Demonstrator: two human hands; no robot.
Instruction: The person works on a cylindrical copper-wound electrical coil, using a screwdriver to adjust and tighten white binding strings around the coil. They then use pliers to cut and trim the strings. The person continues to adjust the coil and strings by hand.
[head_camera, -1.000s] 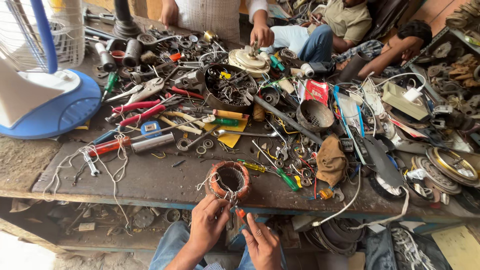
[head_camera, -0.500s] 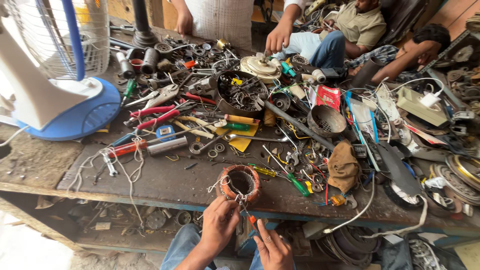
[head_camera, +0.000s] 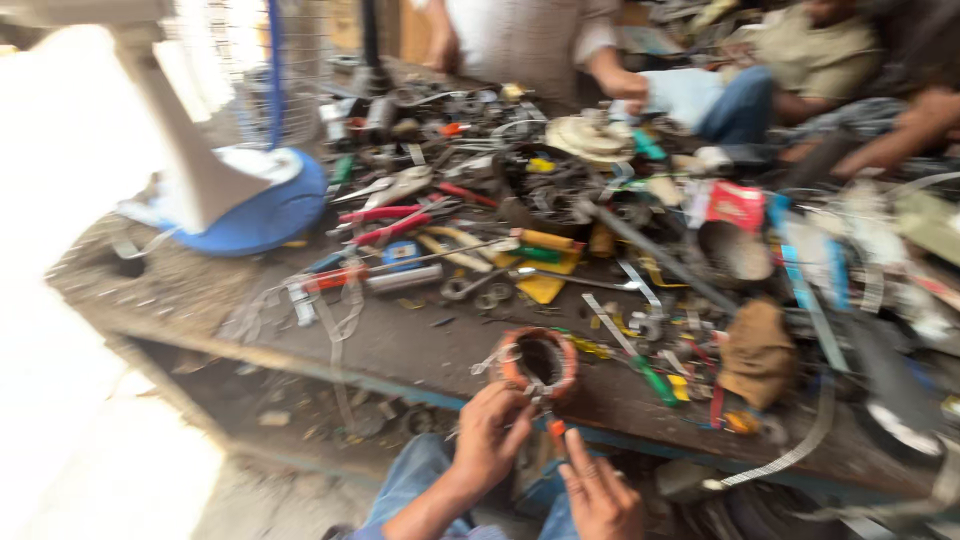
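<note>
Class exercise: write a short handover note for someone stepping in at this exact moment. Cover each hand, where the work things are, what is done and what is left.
Left hand: holds the copper winding ring by its near rim, at the workbench front edge.
Right hand: holds a small orange-handled tool, tip at the ring's lower edge.
Done: ring is upright at the edge.
Left: cannot tell from this blurred view how far the ring work has got.

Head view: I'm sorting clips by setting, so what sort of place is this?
Probably a small electrical repair workshop: a bench piled with pliers and screwdrivers, a fan, and hands working a copper-wound coil.
</note>
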